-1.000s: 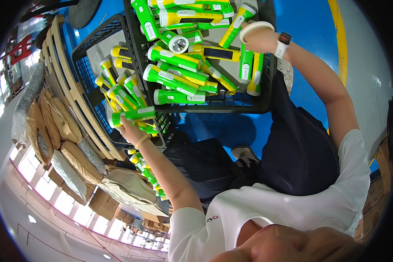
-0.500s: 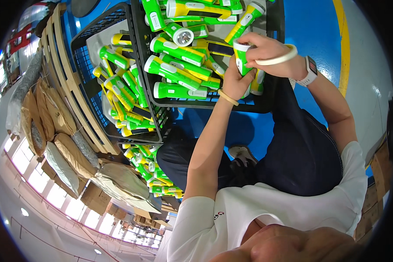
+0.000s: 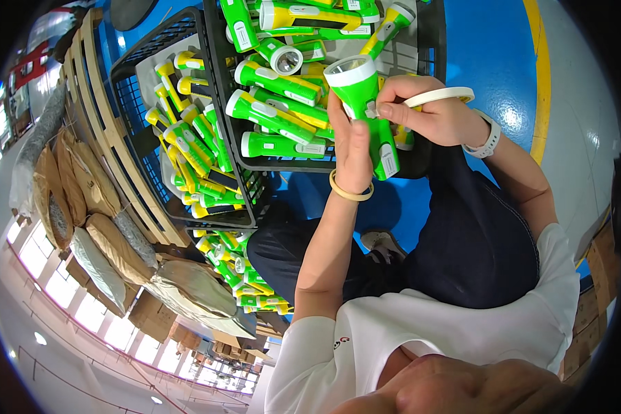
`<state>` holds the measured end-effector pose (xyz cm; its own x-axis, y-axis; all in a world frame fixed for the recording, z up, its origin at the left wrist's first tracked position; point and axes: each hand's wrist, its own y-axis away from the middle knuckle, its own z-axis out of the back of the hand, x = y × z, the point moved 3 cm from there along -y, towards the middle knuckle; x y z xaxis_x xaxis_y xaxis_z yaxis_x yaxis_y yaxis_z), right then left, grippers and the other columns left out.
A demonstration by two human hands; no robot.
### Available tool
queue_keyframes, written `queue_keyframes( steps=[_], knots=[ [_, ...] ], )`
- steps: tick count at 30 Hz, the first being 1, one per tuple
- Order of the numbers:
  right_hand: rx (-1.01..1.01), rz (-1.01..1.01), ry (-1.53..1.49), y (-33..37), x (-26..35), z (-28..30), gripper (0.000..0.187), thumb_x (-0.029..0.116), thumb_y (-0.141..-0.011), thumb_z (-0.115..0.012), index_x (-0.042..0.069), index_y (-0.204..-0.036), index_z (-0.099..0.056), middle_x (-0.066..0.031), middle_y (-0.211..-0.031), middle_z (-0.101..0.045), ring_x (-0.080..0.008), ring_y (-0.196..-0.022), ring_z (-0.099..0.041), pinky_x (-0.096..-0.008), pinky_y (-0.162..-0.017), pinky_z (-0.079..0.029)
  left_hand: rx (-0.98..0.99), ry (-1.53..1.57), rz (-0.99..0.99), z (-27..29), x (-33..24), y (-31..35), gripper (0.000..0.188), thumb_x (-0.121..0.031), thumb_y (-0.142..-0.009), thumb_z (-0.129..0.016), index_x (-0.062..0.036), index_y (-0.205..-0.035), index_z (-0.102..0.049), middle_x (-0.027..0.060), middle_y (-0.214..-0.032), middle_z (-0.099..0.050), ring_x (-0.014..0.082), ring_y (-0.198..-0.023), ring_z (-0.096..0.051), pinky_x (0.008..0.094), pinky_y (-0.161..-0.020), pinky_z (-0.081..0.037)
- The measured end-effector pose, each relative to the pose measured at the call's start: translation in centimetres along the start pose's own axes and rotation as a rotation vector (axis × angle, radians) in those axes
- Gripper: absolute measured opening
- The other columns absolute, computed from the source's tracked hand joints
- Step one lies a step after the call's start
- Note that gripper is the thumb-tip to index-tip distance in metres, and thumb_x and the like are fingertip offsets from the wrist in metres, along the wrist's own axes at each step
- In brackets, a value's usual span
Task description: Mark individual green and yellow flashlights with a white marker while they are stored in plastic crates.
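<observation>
A green flashlight [image 3: 361, 96] with a wide white-rimmed head stands tilted in front of me, lens end up and away. My left hand [image 3: 352, 148] is wrapped round its left side, holding it over the near edge of the black basket [image 3: 283, 164]. My right hand [image 3: 431, 114] is closed in a pinch, thumb and forefinger against the flashlight's side by a small pale patch; what they pinch, if anything, is too small to name. A cream ring, like a tape roll [image 3: 441, 96], lies over the right hand. A pale yellow band [image 3: 352, 193] circles my left wrist.
Several green-and-yellow flashlights [image 3: 276, 114] fill the basket. A second black basket [image 3: 127, 103] of flashlights stands left of it, with more flashlights [image 3: 245, 272] below. A wooden pallet [image 3: 110, 124] and brown sacks [image 3: 90, 179] lie farther left. My knees are close beneath the basket.
The flashlight has been turned and moved left, so its head now faces up. My left hand has shifted left with it. My right fingers went from its head to its side.
</observation>
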<state>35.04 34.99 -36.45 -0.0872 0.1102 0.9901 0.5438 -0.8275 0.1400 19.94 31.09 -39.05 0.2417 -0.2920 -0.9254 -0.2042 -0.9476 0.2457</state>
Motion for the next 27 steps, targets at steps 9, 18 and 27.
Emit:
queue_keyframes(
  steps=[9,18,27],
  knots=[
    [-0.141,-0.134,0.509,-1.2,0.1,1.1,0.028,0.026,-0.083,-0.067,0.002,-0.082,-0.054,-0.0062,-0.07,-0.053,-0.0153,-0.062,-0.053,-0.0278,-0.054,-0.041,-0.131,0.02,0.049,0.4,-1.4,0.7,0.039,-0.027,-0.097,-0.042,0.0023,-0.123,-0.037,0.0111,-0.091,-0.058,0.0167,-0.075,-0.058,0.0275,-0.067,-0.048],
    [0.012,0.089,0.095,-1.3,-1.1,0.8,0.022,0.022,-0.089,-0.06,0.003,-0.084,-0.054,-0.0026,-0.073,-0.054,-0.0085,-0.067,-0.052,-0.0231,-0.058,-0.041,-0.185,0.087,0.176,1.4,-2.0,1.0,0.042,-0.039,-0.094,-0.045,-0.0025,-0.113,-0.036,0.0118,-0.085,-0.055,0.0223,-0.067,-0.061,0.0344,-0.059,-0.053],
    [-0.231,-0.165,-0.228,-1.0,-0.6,-1.7,0.022,0.023,-0.09,-0.06,0.004,-0.08,-0.054,0.0015,-0.067,-0.052,-0.0036,-0.06,-0.046,-0.0207,-0.052,-0.036,-0.11,-0.096,-0.027,1.5,-0.2,1.3,0.112,-0.052,-0.073,-0.071,-0.0006,-0.143,0.0,0.0131,-0.135,-0.03,0.0233,-0.119,-0.037,0.0348,-0.101,-0.032]
  ],
)
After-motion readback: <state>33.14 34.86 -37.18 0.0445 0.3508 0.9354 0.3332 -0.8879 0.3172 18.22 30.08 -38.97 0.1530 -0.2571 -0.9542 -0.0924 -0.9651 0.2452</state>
